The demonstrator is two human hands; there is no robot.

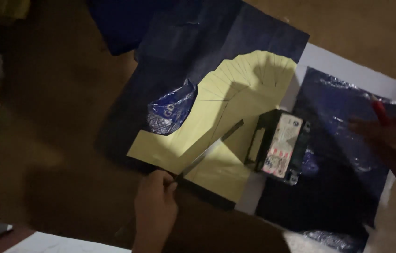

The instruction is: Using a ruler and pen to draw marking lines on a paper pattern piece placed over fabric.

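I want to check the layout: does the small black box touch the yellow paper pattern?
Touching. In the head view, the black box stands with its left edge on the right side of the yellow paper pattern, overlapping it with no gap between them.

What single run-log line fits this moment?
left hand: holds ruler on yellow paper | right hand: holds red pen | dark box beside
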